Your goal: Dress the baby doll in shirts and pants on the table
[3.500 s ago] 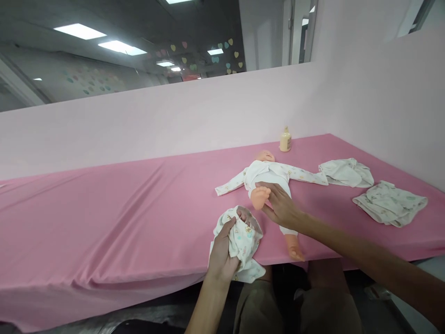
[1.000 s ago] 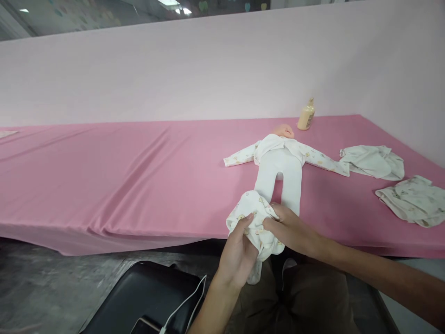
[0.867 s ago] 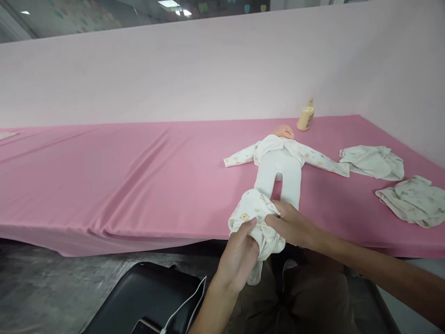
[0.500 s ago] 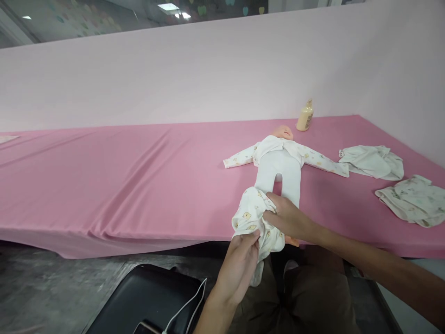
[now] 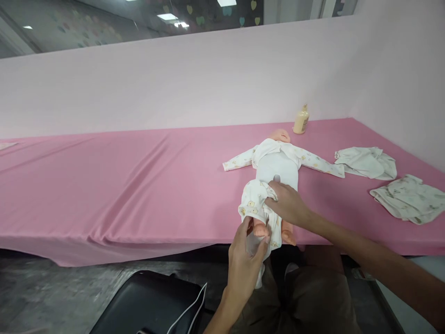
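Left hand [image 5: 243, 257], at half past five: bare, slim fingers, slender wrist. Right hand [image 5: 288, 204], at four o'clock: likewise bare. Both forearms [image 5: 365, 250] uncovered as far as the frame edges. Lower body, at five o'clock: dark olive-brown, matte cloth legwear [image 5: 320, 297], softly creased over both thighs; length undetermined. Pale, rounded item [image 5: 291, 268] between the legs, possibly a shoe; too small to confirm.

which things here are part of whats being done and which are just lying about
In use:
doll
printed garment, held by the right hand
left hand, at the doll's foot

Apparently just lying about:
pump bottle
white cloth
patterned cloth
black seat
white cable
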Demonstrator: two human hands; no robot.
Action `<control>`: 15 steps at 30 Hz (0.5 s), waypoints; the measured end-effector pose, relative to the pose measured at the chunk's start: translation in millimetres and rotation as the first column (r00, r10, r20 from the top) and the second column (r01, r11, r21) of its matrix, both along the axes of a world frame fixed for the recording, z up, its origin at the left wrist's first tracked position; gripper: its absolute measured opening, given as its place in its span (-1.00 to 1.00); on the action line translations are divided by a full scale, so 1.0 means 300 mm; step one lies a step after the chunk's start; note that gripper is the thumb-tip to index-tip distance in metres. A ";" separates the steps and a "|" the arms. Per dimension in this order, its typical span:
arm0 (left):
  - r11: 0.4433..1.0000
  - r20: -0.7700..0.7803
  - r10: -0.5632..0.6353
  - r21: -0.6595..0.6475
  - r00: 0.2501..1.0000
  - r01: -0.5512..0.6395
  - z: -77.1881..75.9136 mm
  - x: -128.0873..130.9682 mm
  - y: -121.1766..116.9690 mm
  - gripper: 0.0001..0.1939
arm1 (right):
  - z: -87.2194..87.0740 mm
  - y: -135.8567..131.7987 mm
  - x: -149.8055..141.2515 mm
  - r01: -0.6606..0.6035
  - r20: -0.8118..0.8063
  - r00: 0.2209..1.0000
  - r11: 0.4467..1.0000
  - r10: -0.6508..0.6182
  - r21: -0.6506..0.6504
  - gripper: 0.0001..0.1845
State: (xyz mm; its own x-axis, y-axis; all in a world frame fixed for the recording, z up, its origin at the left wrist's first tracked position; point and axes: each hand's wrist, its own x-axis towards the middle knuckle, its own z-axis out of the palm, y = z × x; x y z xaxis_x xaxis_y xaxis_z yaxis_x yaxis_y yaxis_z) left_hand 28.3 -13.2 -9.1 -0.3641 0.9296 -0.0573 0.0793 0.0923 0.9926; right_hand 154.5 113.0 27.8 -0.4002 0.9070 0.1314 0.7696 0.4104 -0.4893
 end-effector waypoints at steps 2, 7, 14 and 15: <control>0.999 -0.025 0.028 0.045 0.999 -0.027 -0.022 0.014 0.010 -0.30 | 0.009 0.025 0.006 -0.001 -0.080 0.997 0.998 -0.003 -0.055 -0.90; 0.986 -0.051 0.066 0.154 0.997 -0.057 -0.059 0.010 0.046 -0.55 | 0.013 0.038 0.019 -0.063 -0.156 0.987 0.989 0.041 -0.136 -0.82; 0.988 -0.101 0.045 0.149 0.994 -0.030 -0.105 -0.064 0.061 -0.56 | -0.012 0.044 0.123 -0.227 -0.033 0.974 0.974 0.226 -0.026 -0.60; 0.989 -0.118 0.045 0.146 0.992 -0.027 -0.107 -0.070 0.063 -0.56 | -0.019 0.046 0.142 -0.299 -0.019 0.954 0.954 0.299 -0.013 -0.62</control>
